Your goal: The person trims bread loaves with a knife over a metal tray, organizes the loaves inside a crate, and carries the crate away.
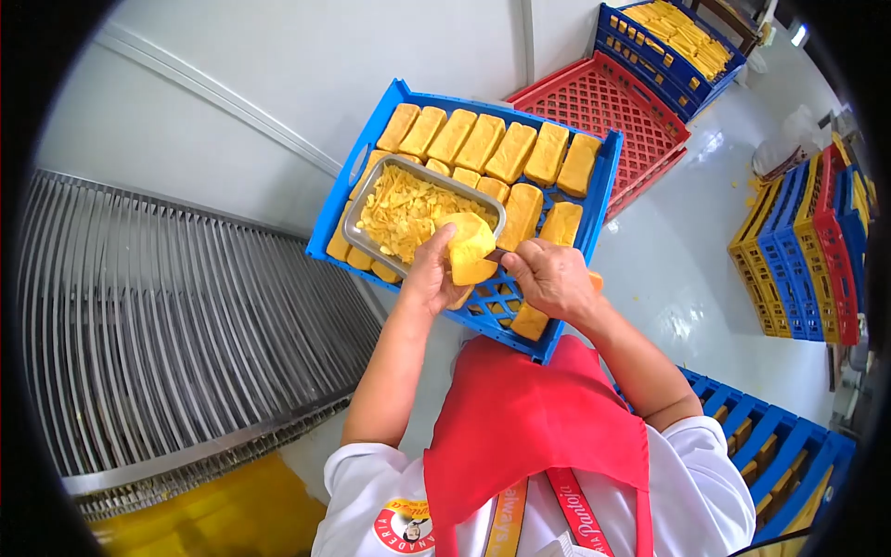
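Left hand curled around a yellow block, right hand closed on a knife, blade up against the block's side. That block sits between the hands, the left nearer and touching, its long axis running roughly away from the body. Just beyond, the metal tray of yellow shavings rests in the blue crate.

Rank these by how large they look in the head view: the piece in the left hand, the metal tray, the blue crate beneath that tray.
1. Blue crate
2. Metal tray
3. Yellow piece in the left hand
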`<act>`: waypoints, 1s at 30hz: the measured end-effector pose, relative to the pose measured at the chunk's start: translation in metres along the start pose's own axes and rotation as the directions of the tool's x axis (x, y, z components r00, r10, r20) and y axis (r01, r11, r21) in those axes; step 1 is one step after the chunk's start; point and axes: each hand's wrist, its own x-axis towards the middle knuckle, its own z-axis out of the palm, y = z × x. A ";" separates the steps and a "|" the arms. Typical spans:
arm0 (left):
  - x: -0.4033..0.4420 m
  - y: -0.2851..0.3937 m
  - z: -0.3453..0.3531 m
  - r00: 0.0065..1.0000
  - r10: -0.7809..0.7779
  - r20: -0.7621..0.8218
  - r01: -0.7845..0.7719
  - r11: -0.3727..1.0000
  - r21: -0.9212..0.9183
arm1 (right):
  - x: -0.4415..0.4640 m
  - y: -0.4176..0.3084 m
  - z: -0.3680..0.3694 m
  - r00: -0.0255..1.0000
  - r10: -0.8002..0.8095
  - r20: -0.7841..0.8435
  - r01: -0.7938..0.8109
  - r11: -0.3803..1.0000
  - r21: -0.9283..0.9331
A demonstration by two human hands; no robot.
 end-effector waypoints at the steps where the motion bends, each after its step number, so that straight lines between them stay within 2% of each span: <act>1: 0.000 0.004 -0.001 1.000 -0.013 -0.019 0.013 1.000 0.020 | 0.005 -0.005 0.002 0.999 -0.043 -0.026 0.042 0.997 -0.060; 4: 0.007 0.013 -0.013 1.000 -0.007 0.016 0.007 0.999 0.042 | 0.019 -0.007 0.022 0.994 -0.099 -0.050 0.091 0.985 -0.143; 9: 0.009 0.042 -0.030 1.000 0.010 -0.016 -0.009 0.996 0.088 | 0.038 -0.023 0.049 0.996 -0.090 -0.008 0.087 0.983 -0.159; 14: 0.026 0.064 -0.059 0.999 -0.013 -0.033 0.020 0.978 0.207 | 0.055 -0.036 0.074 0.999 0.003 0.051 0.005 0.988 -0.153; 18: 0.034 0.081 -0.067 0.995 0.038 -0.090 -0.019 0.980 0.199 | 0.063 -0.045 0.083 0.988 0.078 0.134 -0.065 0.993 -0.100; 20: 0.035 0.093 -0.073 0.992 0.074 -0.106 -0.065 0.994 0.084 | 0.061 -0.047 0.088 0.996 0.021 0.092 -0.001 0.977 -0.213; 21: 0.034 0.101 -0.083 0.998 -0.002 -0.061 0.003 1.000 0.016 | 0.061 -0.043 0.091 0.994 0.028 0.101 0.001 0.963 -0.271; 22: 0.033 0.102 -0.088 0.998 0.002 -0.059 -0.001 1.000 0.018 | 0.062 -0.042 0.094 0.995 0.024 0.098 0.003 0.963 -0.270; 23: 0.031 0.101 -0.094 0.992 0.119 -0.052 -0.109 0.982 0.157 | 0.063 -0.041 0.097 0.986 0.131 0.101 -0.093 0.944 -0.317; 25: 0.032 0.096 -0.106 0.928 0.372 0.001 -0.339 0.845 0.413 | 0.069 -0.040 0.094 0.942 0.321 0.100 -0.267 0.895 -0.356; 26: 0.031 0.092 -0.113 0.928 0.373 0.000 -0.340 0.846 0.412 | 0.071 -0.039 0.088 0.942 0.320 0.102 -0.265 0.895 -0.358; 27: 0.026 0.090 -0.114 0.817 0.556 0.151 -0.528 0.618 0.583 | 0.073 -0.040 0.082 0.936 0.343 0.077 -0.317 0.920 -0.231; 28: 0.022 0.088 -0.114 0.667 0.666 0.334 -0.659 0.319 0.681 | 0.074 -0.043 0.076 0.928 0.368 0.057 -0.362 0.927 -0.100; 30: 0.016 0.084 -0.112 0.697 0.643 0.317 -0.636 0.351 0.687 | 0.076 -0.054 0.074 0.940 0.338 0.052 -0.334 0.940 -0.072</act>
